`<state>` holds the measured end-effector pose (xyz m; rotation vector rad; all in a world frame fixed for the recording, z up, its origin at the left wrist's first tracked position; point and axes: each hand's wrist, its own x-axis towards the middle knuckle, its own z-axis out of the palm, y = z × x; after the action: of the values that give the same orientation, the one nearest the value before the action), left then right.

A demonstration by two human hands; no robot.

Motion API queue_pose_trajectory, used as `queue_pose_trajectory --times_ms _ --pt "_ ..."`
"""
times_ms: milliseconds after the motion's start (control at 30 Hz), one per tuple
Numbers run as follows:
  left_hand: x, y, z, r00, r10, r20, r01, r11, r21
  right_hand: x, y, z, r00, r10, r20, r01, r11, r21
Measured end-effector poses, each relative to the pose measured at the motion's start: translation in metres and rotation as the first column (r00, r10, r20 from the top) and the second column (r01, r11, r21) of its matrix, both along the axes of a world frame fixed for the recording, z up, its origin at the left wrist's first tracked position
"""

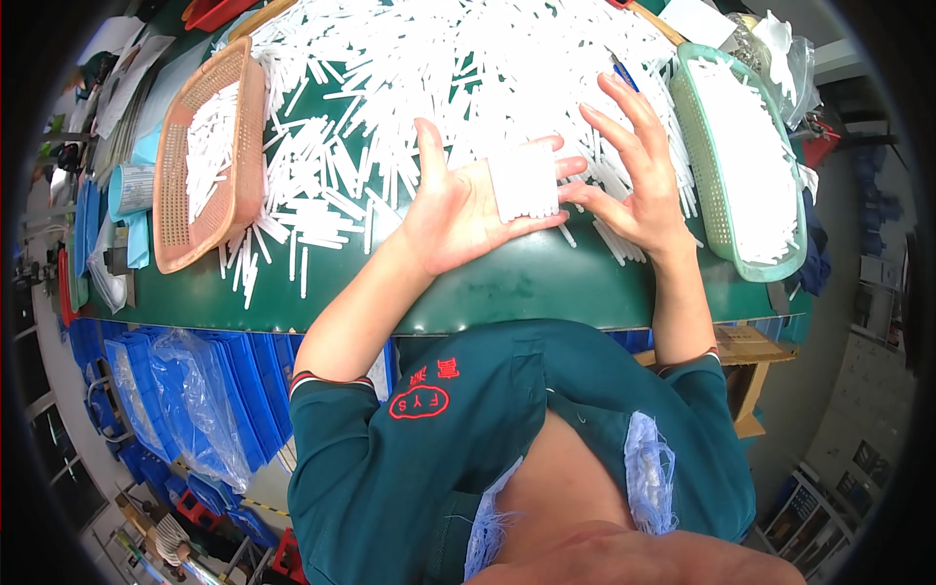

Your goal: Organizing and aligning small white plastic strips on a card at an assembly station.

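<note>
My left hand (pixel 450 216) lies palm up over the table, its thumb spread away. Across its fingers rests a neat, flat row of short white sticks (pixel 525 183), side by side. The right hand (pixel 643 190) is just beside that row, fingers apart; one lower fingertip comes close to the left fingertips, and I cannot tell if it touches. Nothing shows in the right hand's grasp. Beyond both hands spreads a big loose heap of the same white sticks (pixel 419 68), lying in all directions.
A pink woven basket (pixel 168 210) holding white sticks stands at the left; a green basket (pixel 717 210) full of them stands at the right. A blue pen-like tool (pixel 624 72) lies on the heap. The green tabletop's near edge (pixel 487 317) is by my body. Blue bins (pixel 229 385) stand below left.
</note>
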<state>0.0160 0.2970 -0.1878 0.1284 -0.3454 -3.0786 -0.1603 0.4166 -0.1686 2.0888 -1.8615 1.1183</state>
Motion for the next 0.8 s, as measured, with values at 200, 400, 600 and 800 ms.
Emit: queue_pose_trajectory --times_ms 200,400,600,800 --pt "0.0 0.001 0.001 1.0 0.009 0.011 -0.009 1.0 0.013 -0.001 -0.002 -0.004 1.0 -0.002 0.029 0.002 1.0 -0.002" --pt "0.001 0.001 0.007 0.996 0.024 0.081 -0.02 0.999 -0.042 0.003 0.003 0.005 0.977 0.205 -0.053 -0.208 0.976 -0.064" --pt "-0.002 -0.001 0.003 0.999 -0.007 -0.033 0.009 0.999 0.05 0.022 0.003 0.0 0.907 0.421 0.003 -0.417 0.899 -0.131" --pt "-0.001 0.0 0.0 0.999 0.038 0.011 -0.038 0.999 -0.014 0.028 0.001 -0.003 0.926 0.378 -0.014 -0.378 0.922 -0.09"
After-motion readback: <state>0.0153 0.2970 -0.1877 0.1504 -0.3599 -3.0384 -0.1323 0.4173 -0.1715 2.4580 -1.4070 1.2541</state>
